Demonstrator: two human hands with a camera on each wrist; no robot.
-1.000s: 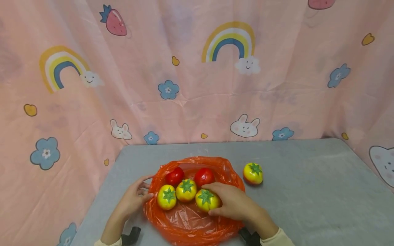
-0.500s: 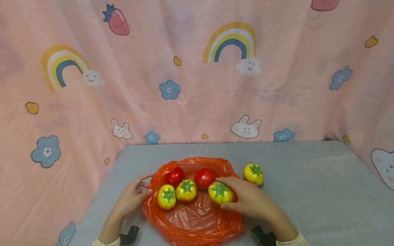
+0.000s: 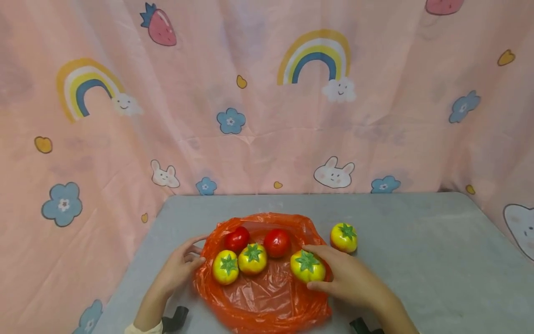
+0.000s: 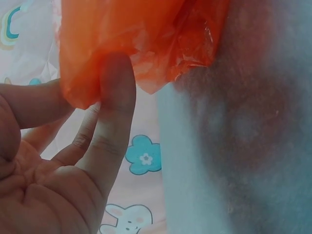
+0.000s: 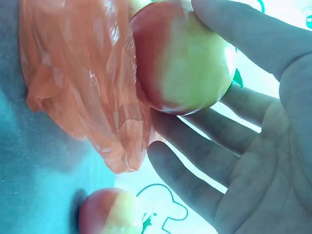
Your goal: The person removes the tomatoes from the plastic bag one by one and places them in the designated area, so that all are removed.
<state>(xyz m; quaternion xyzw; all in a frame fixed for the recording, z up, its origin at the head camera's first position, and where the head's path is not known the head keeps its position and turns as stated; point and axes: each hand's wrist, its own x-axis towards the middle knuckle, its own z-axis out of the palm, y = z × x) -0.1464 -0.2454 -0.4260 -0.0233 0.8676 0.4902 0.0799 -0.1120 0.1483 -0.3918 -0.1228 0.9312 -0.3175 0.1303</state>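
An orange plastic bag lies with its mouth spread wide. My left hand pinches its left edge; the left wrist view shows thumb and forefinger on the bag film. At the bag's right side, my right hand grips a glossy yellow-and-red tomato-like fruit with a green star-shaped leaf top, thumb and fingers around it. Inside the bag sit two similar yellow fruits, one at left and one mid-bag, plus two red fruits, one left and one right.
Another yellow-and-red fruit rests on the grey table, right of the bag and just beyond my right hand. A pink patterned curtain hangs behind the table's far edge.
My right hand has moved right with the gripped fruit, from nearer the bag's middle to its right rim. My left hand stays at the left edge.
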